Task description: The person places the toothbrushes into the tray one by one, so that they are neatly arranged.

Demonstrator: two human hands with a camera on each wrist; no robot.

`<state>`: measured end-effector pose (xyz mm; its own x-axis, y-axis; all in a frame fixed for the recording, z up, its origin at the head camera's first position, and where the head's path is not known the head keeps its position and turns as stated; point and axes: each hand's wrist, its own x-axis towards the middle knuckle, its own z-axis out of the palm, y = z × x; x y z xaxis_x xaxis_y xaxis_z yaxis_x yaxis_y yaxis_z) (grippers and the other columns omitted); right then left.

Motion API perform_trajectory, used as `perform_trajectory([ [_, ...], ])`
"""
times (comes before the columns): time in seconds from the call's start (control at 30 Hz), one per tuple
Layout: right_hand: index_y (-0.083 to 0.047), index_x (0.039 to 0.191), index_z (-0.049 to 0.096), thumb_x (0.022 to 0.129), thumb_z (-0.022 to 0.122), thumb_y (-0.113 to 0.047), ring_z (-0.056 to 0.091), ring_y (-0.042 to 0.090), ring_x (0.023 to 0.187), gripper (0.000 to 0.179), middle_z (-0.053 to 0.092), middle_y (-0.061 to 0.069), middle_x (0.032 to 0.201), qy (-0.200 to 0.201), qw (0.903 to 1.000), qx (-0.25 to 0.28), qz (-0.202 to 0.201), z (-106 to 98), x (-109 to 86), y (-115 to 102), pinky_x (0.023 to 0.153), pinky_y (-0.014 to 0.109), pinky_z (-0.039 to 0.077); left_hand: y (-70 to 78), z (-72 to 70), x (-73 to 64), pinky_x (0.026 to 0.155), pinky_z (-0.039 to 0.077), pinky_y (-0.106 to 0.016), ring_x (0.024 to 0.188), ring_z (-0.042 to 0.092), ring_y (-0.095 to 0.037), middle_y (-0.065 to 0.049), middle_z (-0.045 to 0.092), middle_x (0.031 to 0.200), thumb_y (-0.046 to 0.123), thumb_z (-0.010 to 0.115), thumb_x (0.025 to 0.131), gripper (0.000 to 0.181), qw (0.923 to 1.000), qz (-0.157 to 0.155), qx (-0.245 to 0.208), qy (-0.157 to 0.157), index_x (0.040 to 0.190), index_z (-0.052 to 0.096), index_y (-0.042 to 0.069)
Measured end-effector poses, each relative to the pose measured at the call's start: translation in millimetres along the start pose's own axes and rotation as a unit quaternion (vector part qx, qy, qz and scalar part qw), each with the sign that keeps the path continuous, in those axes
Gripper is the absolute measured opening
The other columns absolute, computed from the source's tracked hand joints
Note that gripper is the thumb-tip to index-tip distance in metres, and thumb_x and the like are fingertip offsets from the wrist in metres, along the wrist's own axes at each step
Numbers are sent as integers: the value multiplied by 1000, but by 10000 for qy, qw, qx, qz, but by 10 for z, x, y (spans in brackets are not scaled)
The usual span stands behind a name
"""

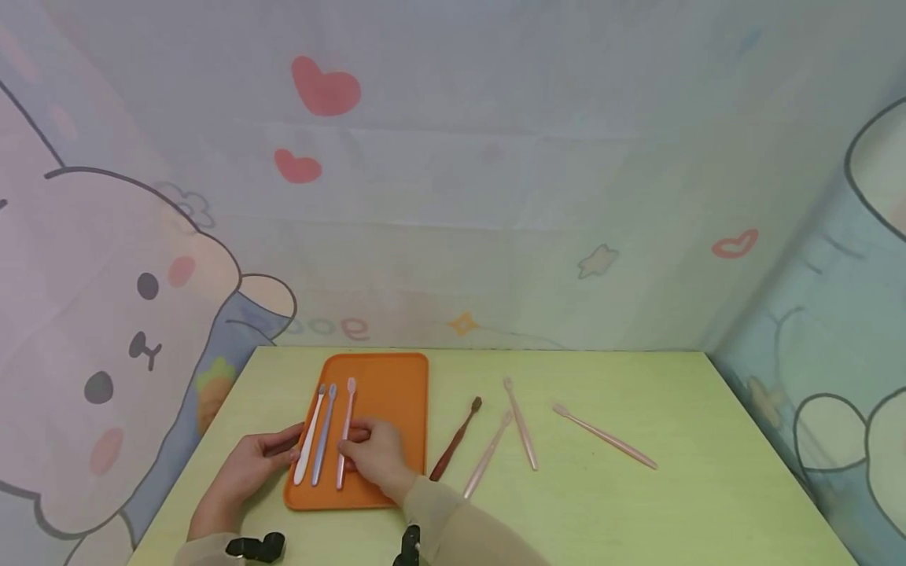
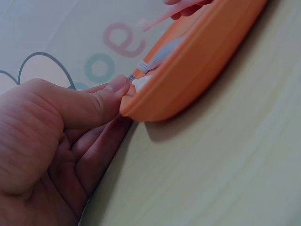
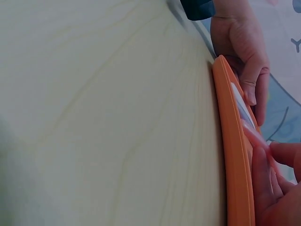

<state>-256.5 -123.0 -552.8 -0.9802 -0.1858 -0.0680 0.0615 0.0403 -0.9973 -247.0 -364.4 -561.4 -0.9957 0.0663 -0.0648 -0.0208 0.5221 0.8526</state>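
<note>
An orange tray [image 1: 392, 385] lies on the table's left part. My left hand [image 1: 248, 468] holds its left edge; in the left wrist view the thumb [image 2: 110, 94] rests on the rim and the other fingers are on the outer side. On the tray's left side, a white toothbrush [image 1: 307, 448] and a bluish-purple toothbrush [image 1: 324, 436] lie side by side, bristle heads away from me. Just right of them, my right hand [image 1: 382, 456] pinches a pink toothbrush [image 1: 349, 410] between thumb and fingers. The right wrist view shows this pink handle [image 3: 255, 135] slanting over the tray.
Right of the tray, a brown toothbrush [image 1: 456, 440] and two pale pink toothbrushes [image 1: 521, 424] lie on the yellow-green table [image 1: 708, 503]. Another pink toothbrush [image 1: 609, 438] lies farther right. A printed cloth backdrop [image 1: 495, 181] stands behind the table's far edge.
</note>
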Motion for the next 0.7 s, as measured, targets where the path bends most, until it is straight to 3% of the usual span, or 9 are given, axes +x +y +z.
perform_trajectory([
  [0.3, 5, 123, 73, 92, 80, 1, 68, 10, 63, 32, 65, -3, 86, 138, 9990, -405, -112, 102, 32, -11, 58, 27, 61, 48, -11, -42, 94, 44, -9, 131, 62, -25, -20, 61, 148, 13, 76, 101, 53, 9999, 49, -104, -29, 149, 59, -3],
  [0.5, 6, 117, 74, 91, 81, 1, 67, 10, 59, 28, 65, -5, 80, 221, 9956, -877, -232, 142, 68, -6, 54, 25, 59, 70, -15, -52, 94, 42, -8, 128, 61, -15, -17, 62, 147, 15, 77, 101, 53, 9999, -45, -105, -24, 149, 60, -1],
  [0.7, 3, 114, 76, 92, 83, -2, 65, 6, 61, 24, 63, -7, 80, 307, 9929, -1119, -280, 159, 58, 2, 55, 23, 58, 71, -20, -53, 95, 45, -10, 131, 62, -24, -18, 63, 147, 15, 76, 101, 53, 9999, -48, -79, -52, 149, 60, -2],
])
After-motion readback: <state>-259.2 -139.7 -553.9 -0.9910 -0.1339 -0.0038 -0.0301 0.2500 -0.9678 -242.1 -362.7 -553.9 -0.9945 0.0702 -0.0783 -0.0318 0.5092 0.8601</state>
